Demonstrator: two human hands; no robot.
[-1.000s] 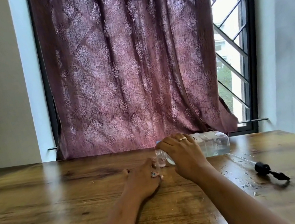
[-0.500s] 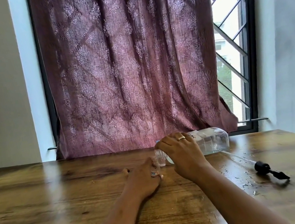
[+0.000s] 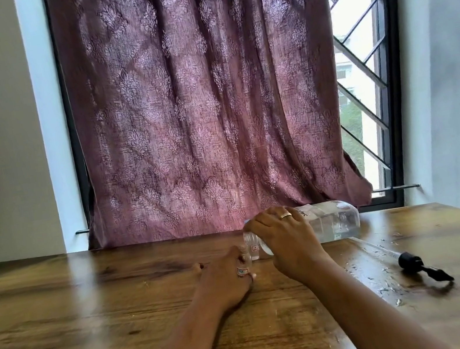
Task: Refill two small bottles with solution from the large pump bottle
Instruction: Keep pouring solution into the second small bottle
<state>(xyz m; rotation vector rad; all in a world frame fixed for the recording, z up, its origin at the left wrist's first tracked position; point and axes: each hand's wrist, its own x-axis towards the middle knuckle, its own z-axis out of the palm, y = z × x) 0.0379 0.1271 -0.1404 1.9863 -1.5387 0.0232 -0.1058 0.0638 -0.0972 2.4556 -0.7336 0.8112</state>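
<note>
The right hand [image 3: 288,241] is gripping the large clear bottle [image 3: 334,223] around its neck end, fingers curled over the top, and is tipping it nearly flat so its base is pointing away to the right of the hand. The left hand [image 3: 225,279] is resting on the wooden table [image 3: 94,321], closed around a small bottle [image 3: 245,259] standing upright just left of the right hand, its mouth meeting the large bottle's opening. The black pump head [image 3: 416,264] with its clear tube is lying on the table well to the right of the right hand, among scattered droplets.
</note>
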